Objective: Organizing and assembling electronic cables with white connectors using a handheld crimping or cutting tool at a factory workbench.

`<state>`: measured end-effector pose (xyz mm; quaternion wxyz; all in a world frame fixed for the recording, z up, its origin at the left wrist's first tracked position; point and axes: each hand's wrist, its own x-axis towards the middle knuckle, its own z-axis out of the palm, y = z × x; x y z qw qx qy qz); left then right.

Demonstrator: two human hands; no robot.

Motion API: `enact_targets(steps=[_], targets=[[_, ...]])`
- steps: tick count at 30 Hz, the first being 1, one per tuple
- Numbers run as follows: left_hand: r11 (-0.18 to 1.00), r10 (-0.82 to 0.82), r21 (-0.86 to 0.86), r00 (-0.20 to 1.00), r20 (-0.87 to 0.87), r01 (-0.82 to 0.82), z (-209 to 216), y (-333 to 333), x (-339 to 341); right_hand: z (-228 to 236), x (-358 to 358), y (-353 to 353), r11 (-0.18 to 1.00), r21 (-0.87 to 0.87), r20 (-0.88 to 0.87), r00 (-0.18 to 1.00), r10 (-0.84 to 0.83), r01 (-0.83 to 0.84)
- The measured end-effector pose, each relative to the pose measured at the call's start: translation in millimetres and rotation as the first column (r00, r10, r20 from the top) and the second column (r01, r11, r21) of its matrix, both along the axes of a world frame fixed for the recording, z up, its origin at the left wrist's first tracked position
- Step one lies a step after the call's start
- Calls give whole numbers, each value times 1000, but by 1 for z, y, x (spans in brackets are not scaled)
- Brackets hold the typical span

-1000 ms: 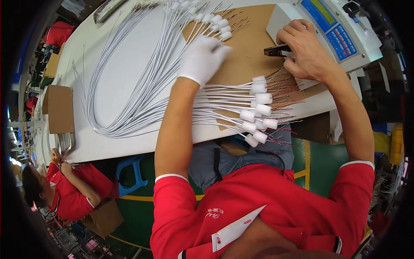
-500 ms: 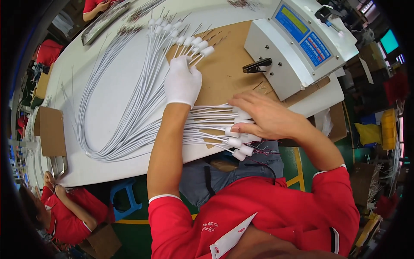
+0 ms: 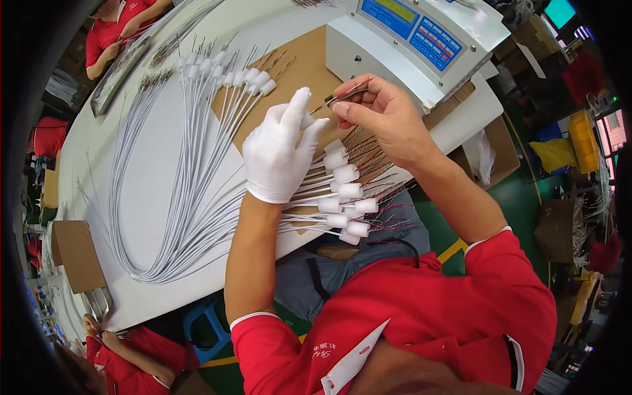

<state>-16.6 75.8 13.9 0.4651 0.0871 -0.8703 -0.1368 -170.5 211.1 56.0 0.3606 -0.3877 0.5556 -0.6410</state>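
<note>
My gloved left hand is over the cables, its index finger stretched up and other fingers bent. A thin dark wire end sticks out beside its fingers; the cable behind it is mostly hidden by the glove. My bare right hand pinches a black clip beside the grey-white box, and the wire end reaches up to it. Just below the hands lies a bundle of white cables with white cylindrical plastic pieces and twisted bare or coloured wire ends. The cables' other ends, with similar white pieces, lie fanned at the far side.
The grey-white box with blue key panel stands at the far right on brown cardboard. The white table carries looped cables and a metal tray. A cardboard box is at the left edge. Co-workers in red sit nearby.
My right hand has left the near cable pieces and moved up to the black clip. My left hand has left the far cable ends and come close to the right. The view has shifted.
</note>
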Motion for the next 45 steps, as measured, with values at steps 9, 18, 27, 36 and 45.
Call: enact_targets(steps=[9, 18, 27, 36, 45], targets=[[998, 43, 39, 999, -25, -42, -1, -4, 3, 5, 4, -11, 997, -70, 36, 998, -41, 44], [996, 76, 43, 997, -25, -75, 0, -4, 3, 9, 12, -27, 1000, 9, -102, 995, -18, 19], [995, 97, 42, 994, -39, -96, -1, -4, 4, 12, 15, -34, 999, 11, -174, 984, -44, 46], [994, 98, 52, 992, -75, -94, 1, -2, 4, 11, 8, -45, 997, -29, -133, 988, -77, 74], [987, 65, 155, 988, -141, -42, 2, -1, 3, 15, -12, -53, 981, -69, 60, 982, -177, 181]])
